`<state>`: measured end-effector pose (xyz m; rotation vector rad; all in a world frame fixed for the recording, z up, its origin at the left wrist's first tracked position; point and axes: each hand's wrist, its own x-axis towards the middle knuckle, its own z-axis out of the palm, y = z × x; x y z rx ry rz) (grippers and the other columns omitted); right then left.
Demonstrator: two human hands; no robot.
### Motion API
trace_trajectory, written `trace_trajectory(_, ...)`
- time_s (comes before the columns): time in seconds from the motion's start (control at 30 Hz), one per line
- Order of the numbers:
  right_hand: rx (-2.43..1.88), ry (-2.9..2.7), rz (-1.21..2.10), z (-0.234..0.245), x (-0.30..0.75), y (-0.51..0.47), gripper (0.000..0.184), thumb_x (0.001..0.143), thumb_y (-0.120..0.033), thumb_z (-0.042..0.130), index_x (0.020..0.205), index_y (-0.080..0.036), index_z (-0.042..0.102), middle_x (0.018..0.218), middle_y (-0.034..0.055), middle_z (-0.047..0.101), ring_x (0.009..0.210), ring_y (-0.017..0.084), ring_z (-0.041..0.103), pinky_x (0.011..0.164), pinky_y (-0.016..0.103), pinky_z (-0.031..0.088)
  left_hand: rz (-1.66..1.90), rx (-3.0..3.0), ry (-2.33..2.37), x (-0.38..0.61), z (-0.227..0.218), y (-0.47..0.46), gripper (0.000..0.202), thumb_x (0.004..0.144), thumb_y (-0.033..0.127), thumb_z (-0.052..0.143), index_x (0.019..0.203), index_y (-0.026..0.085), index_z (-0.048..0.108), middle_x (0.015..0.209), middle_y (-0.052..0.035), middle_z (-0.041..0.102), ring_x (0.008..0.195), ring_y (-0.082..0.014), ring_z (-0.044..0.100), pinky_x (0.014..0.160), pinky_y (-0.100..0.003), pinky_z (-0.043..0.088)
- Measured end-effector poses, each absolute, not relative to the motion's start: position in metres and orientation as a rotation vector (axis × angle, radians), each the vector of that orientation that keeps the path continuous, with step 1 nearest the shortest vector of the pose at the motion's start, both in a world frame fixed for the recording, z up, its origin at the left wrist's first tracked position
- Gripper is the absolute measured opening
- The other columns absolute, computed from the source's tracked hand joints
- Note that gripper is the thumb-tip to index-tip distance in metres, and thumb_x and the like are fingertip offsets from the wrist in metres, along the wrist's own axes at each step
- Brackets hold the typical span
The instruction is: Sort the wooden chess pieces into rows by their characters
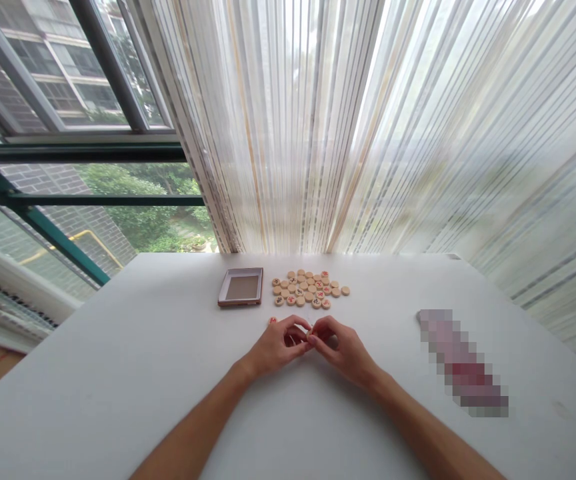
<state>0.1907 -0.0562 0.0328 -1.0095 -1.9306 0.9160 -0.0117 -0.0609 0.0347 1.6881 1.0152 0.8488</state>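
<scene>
My left hand (277, 343) and my right hand (343, 347) meet over the white table, fingertips curled together. Between them they pinch a small wooden xiangqi piece (310, 333), mostly covered by the fingers, so its marking cannot be read. Just past my left hand's knuckles lies another piece with a red character (273, 321). Farther back is a loose cluster of round wooden xiangqi pieces (309, 289). Some show red or black characters, others are plain side up.
A shallow open box (223, 293) with a brown-edged rim sits left of the cluster. At the right of the table (118, 387) lies a long pixelated object (463, 363). A striped string curtain (288, 133) and a window border the far edge.
</scene>
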Motion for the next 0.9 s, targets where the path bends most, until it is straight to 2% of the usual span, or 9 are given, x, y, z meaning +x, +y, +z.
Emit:
trace_trajectory(0.27,-1.049,-1.931,0.944,0.0322,0.1919,-0.0566,0.022,0.098,-0.039,0.051,0.090,-0.021,0.059,0.079,0.0008,0.069,0.070,0.016,0.062,0.066,0.028,0.050,0.851,1.761,1.034,-0.0130,0.0364,-0.0612,0.029,0.081,0.037,0.073,0.101,0.018,0.065,0.080,-0.0019,0.069,0.070,-0.0131,0.062,0.065,-0.025,0.051)
trace_trajectory(0.47,-1.043,-1.950,0.869,0.0348,0.1917,-0.0570,0.019,0.100,-0.034,0.046,0.094,-0.022,0.060,0.079,0.0007,0.067,0.069,0.015,0.059,0.066,0.027,0.048,0.867,1.737,1.028,-0.0120,0.0351,-0.0601,0.030,0.083,0.037,0.070,0.104,0.017,0.064,0.087,-0.0034,0.069,0.070,-0.0120,0.060,0.063,-0.024,0.051)
trace_trajectory(0.9,-1.024,-1.937,0.880,0.0338,0.1918,-0.0562,0.015,0.098,-0.033,0.051,0.096,-0.022,0.061,0.083,0.0014,0.069,0.074,0.016,0.063,0.071,0.028,0.051,0.876,1.818,1.071,-0.0121,0.0291,-0.0614,0.031,0.082,0.035,0.071,0.107,0.018,0.065,0.085,-0.0029,0.069,0.064,-0.0109,0.058,0.059,-0.023,0.049)
